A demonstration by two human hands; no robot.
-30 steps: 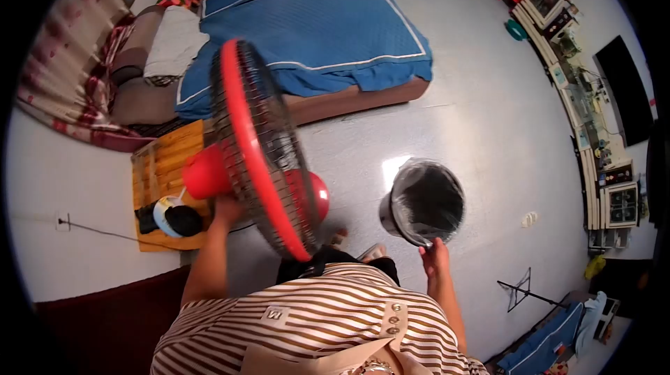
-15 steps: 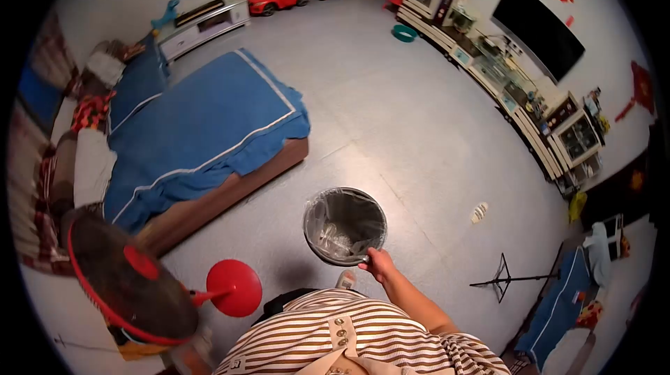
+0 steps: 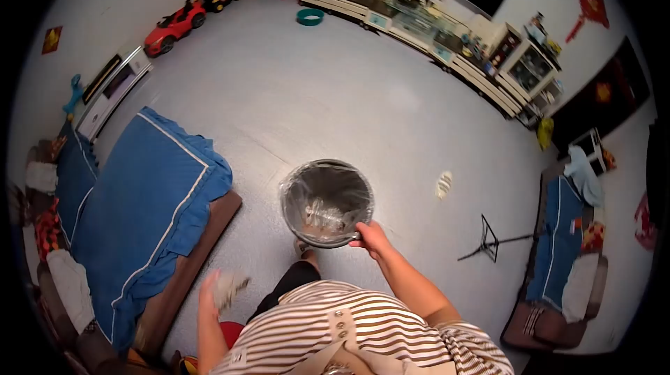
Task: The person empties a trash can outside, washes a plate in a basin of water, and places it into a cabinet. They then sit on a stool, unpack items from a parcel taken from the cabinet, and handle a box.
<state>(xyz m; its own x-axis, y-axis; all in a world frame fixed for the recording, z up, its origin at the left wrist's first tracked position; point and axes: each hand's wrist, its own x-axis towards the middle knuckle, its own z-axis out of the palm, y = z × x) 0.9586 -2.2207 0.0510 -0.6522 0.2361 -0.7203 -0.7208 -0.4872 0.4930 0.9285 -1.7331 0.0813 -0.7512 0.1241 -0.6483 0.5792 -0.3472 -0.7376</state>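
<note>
My right hand (image 3: 370, 237) grips the near rim of a round bin (image 3: 328, 202), held up in front of my body. A clear plastic liner hangs inside it, with some small bits at the bottom. At the lower left, my left hand (image 3: 211, 287) is raised beside a blurred whitish, crumpled thing (image 3: 229, 289); its fingers are smeared, so I cannot tell how it is held. Part of the red fan base (image 3: 232, 333) shows behind my left forearm.
A sofa piece with a blue cover (image 3: 150, 200) stands at the left. Toward the right are a slipper (image 3: 444, 184), a thin black stand (image 3: 488, 241) and another sofa (image 3: 558, 249). A long cabinet (image 3: 419, 36) and a green basin (image 3: 310, 18) are farther off.
The view has turned right. The fan has slid out to the lower left, with only red parts visible. The bin remains in my right hand, and my left hand now shows beside the whitish thing.
</note>
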